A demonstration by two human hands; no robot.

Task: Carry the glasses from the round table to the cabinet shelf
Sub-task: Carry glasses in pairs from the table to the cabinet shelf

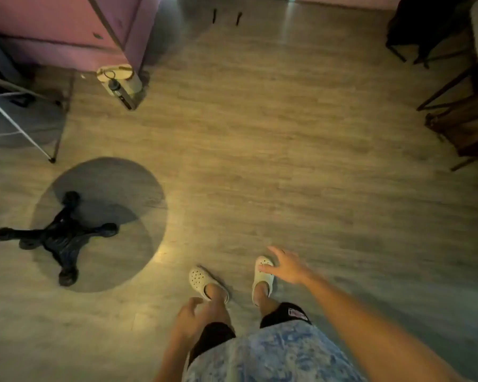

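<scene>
I look straight down at a wooden floor. The round table point(149, 188) at the left has a see-through glass top over a black cross-shaped base point(64, 238). No glasses show on it or anywhere in view. My left hand point(189, 318) hangs low near my left knee, fingers loosely curled, holding nothing. Stretched forward over my right shoe, my right hand point(286, 267) has its fingers spread and is empty. No cabinet shelf is in view.
A pink sofa point(66, 31) fills the top left, with a cream bag and a dark bottle point(119, 78) on the floor at its corner. A metal-legged stand point(20, 128) is at the left edge. Dark wooden chairs point(464, 119) line the right edge.
</scene>
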